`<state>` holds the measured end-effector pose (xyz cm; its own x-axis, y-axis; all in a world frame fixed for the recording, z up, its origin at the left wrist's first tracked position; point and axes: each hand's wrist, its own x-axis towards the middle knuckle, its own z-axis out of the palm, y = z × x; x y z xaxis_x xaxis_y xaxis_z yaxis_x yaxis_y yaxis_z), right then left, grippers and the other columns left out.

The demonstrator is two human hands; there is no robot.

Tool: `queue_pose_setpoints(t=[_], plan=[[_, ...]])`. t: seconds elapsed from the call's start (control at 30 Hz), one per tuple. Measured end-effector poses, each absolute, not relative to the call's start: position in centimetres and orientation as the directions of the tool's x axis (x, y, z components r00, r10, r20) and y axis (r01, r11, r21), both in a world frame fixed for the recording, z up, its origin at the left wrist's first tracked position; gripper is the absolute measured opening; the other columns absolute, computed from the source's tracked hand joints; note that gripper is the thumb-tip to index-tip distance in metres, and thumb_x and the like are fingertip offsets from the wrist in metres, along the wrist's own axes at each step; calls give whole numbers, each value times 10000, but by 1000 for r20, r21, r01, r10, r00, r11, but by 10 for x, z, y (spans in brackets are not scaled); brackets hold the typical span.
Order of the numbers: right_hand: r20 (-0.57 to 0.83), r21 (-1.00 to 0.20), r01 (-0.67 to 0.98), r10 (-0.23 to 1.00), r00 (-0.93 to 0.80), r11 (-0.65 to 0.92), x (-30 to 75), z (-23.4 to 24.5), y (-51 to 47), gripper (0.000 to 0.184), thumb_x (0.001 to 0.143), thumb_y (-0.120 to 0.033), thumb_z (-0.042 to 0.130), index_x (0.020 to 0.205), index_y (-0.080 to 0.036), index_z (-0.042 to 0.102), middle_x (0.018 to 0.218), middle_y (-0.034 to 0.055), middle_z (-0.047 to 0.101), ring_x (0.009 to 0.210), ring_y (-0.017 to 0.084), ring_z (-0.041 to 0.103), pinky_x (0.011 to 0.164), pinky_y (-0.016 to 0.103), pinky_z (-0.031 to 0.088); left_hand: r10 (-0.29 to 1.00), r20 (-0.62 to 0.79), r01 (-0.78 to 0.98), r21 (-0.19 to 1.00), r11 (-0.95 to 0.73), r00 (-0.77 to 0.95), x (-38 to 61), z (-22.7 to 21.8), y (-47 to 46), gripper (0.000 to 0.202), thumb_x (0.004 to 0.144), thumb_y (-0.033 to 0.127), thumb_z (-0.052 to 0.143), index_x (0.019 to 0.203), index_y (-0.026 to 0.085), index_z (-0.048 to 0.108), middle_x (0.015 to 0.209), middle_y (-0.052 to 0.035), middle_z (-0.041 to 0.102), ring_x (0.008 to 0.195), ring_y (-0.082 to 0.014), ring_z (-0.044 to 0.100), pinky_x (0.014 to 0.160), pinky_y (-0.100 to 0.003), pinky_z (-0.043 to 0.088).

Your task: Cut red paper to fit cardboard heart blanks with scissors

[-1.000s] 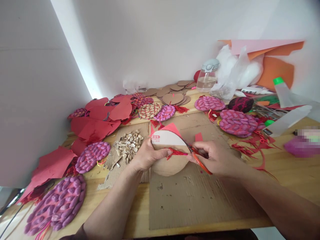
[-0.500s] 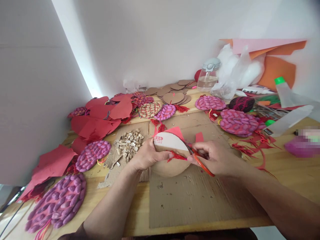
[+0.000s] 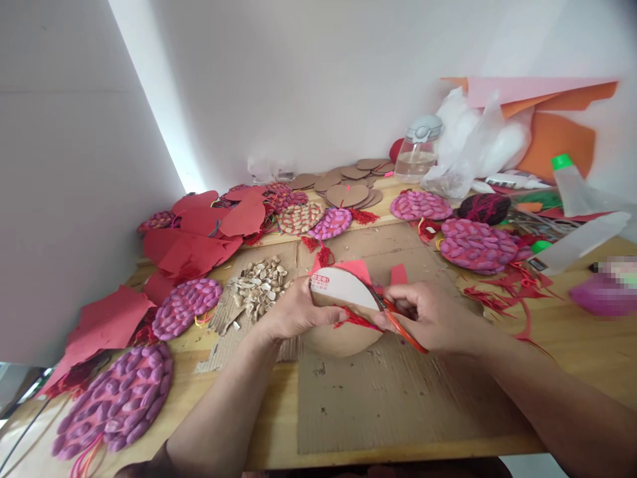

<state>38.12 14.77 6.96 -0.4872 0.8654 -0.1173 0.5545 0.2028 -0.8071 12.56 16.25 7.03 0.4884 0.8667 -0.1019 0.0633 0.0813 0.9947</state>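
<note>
The person's left hand (image 3: 293, 309) grips the left edge of a cardboard disc (image 3: 343, 345), its thumb laid flat across the near face and its other fingers mostly hidden by the disc. That thumb also presses one end of a red tassel (image 3: 354, 317), which runs rightward over the disc. The right hand (image 3: 421, 309) is curled around the orange handles of a pair of scissors (image 3: 407, 333), with its fingertips gathered close together at the tassel's other end (whether they pinch it is hard to tell). The dark blades lie along the disc's right edge, though their exact opening cannot be made out.

The disc, brown on its near part and white with red print on its far part, is held in the middle of the scene, tilted above a flat cardboard sheet (image 3: 368, 411) on the wooden surface (image 3: 273, 425). Red paper (image 3: 355, 269) shows just beyond its far edge. To the left of the left hand lies a pile of shells (image 3: 259, 285); farther right, beyond the right hand, sits a purple-studded disc (image 3: 478, 245) near red scraps (image 3: 522, 282).
</note>
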Motion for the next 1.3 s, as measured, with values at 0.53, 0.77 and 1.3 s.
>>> queue_pose_setpoints(t=[0.53, 0.77, 1.3], plan=[[-164, -807, 568, 862, -479, 162, 378, 78, 145, 414, 790, -456, 718, 614, -199, 444, 517, -70, 371, 501, 82, 302, 459, 233, 182, 817, -113, 128, 991, 48, 566, 125, 70, 161, 309, 691, 237, 814, 966, 123, 730, 820, -65, 730, 697, -170, 638, 697, -271, 513], [-111, -807, 552, 864, -492, 210, 379, 80, 144, 466, 800, -463, 701, 607, -209, 362, 514, -75, 309, 498, 77, 241, 461, 237, 157, 820, -99, 144, 989, 21, 564, 126, 74, 161, 249, 689, 215, 793, 918, 134, 737, 788, -53, 730, 681, -171, 645, 695, -277, 524], [-100, -813, 535, 849, -518, 231, 380, 79, 144, 439, 813, -386, 700, 621, -213, 344, 532, -83, 292, 509, 81, 251, 469, 239, 156, 797, -81, 146, 989, -9, 599, 127, 72, 159, 235, 712, 170, 761, 943, 148, 730, 758, -22, 693, 629, -130, 585, 643, -234, 497]])
